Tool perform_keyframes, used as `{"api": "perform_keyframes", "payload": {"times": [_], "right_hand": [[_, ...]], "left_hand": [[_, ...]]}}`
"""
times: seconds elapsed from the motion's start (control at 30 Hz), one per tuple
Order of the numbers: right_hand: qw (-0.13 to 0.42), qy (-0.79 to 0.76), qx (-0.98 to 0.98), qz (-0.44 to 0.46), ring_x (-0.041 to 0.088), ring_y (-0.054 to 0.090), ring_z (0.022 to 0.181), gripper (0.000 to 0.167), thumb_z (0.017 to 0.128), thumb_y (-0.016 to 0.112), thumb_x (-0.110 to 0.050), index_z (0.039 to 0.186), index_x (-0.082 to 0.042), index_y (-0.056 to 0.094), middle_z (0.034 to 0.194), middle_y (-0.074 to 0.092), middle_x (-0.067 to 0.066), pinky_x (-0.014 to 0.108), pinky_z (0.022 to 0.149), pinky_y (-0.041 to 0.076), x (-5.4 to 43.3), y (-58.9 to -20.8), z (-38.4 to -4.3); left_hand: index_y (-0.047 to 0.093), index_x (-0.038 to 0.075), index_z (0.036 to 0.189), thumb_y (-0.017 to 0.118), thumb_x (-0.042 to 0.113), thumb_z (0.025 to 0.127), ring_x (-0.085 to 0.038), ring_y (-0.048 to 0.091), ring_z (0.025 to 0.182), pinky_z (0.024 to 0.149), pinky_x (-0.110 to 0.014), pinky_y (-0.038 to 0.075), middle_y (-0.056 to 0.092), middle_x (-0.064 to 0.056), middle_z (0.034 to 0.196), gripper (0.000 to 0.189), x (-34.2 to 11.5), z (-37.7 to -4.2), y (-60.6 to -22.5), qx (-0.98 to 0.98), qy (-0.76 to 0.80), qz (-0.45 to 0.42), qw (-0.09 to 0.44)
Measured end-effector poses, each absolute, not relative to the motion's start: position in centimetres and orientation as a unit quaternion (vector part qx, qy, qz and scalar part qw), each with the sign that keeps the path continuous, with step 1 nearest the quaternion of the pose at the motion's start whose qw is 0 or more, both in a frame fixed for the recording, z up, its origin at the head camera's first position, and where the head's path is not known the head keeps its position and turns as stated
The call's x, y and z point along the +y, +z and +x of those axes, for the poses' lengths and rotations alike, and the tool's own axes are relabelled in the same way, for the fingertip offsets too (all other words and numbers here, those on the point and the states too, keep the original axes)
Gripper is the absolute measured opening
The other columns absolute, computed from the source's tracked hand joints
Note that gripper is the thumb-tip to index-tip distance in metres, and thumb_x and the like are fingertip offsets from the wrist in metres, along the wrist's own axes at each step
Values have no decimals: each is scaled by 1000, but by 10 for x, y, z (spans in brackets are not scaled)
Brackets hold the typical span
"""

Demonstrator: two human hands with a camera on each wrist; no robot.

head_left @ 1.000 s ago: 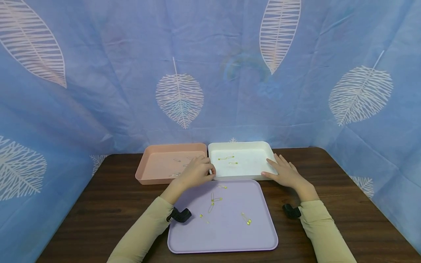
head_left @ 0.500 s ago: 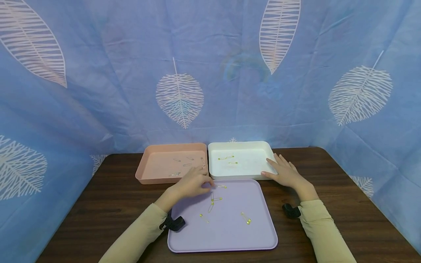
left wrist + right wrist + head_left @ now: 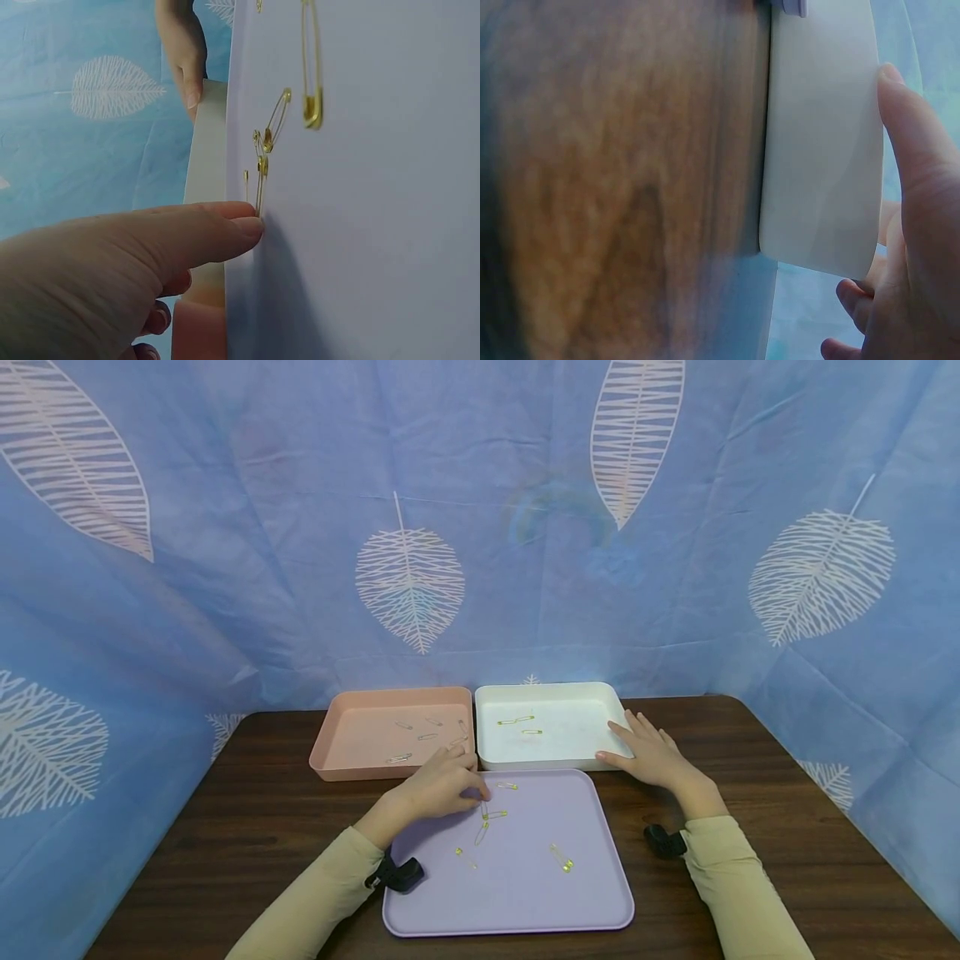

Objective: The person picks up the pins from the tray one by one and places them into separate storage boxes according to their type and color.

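Note:
My left hand is over the upper left of the lilac tray. In the left wrist view its thumb and forefinger meet on the end of a gold safety pin, pinching it. Other gold safety pins lie on this tray, among them a pin at the upper edge and a pair of pins lower right. My right hand rests on the right rim of the white tray, fingers spread. The right wrist view has the thumb on the rim of that tray.
Silver safety pins lie in the pink tray at the back left. Several gold pins are in the white tray beside it. All trays stand on a dark wooden table, with a blue leaf-print cloth behind.
My left hand has come from the border of the pink and white trays down onto the lilac tray. A silver pin now shows near the pink tray's right end. The right hand stays put.

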State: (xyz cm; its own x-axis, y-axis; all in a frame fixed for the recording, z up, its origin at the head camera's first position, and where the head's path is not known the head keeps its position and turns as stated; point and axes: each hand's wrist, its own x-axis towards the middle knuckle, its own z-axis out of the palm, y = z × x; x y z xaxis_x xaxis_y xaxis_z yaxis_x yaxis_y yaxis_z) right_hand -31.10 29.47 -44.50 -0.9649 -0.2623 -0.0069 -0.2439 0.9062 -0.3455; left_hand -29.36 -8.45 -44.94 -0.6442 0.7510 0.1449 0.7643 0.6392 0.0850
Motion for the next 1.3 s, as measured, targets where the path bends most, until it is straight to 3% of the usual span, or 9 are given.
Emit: {"api": "perform_keyframes", "payload": {"times": [0.17, 0.53, 0.93, 1.3], "right_hand": [[25, -170, 977, -130, 51, 7, 146, 83, 93, 53, -58, 151, -3, 32, 159, 9, 32, 74, 110, 8, 295, -446, -312], [29, -175, 976, -130, 52, 6, 146, 83, 93, 53, -58, 152, -3, 31, 159, 8, 32, 73, 111, 7, 296, -446, -311], [23, -192, 972, -135, 52, 5, 146, 86, 92, 54, -60, 151, -2, 32, 158, 9, 33, 73, 110, 6, 295, -444, -310], [32, -173, 976, -130, 52, 5, 146, 84, 93, 53, -59, 152, -3, 31, 159, 9, 32, 74, 110, 7, 295, -445, -311]], "left_hand": [[73, 30, 84, 78, 30, 81, -9, 42, 87, 77, -28, 34, 53, 11, 86, 6, -85, -293, -448, -901, -63, -425, 57], [65, 31, 74, 78, 28, 77, -9, 43, 81, 72, -25, 30, 47, 12, 78, 14, -86, -293, -449, -898, -53, -431, 73], [61, 31, 73, 76, 27, 73, -8, 40, 80, 74, -25, 30, 45, 13, 77, 16, -84, -292, -449, -903, -60, -420, 60], [59, 28, 75, 74, 24, 74, -8, 41, 84, 74, -25, 31, 54, 10, 82, 16, -83, -295, -442, -896, -81, -428, 85]]}}
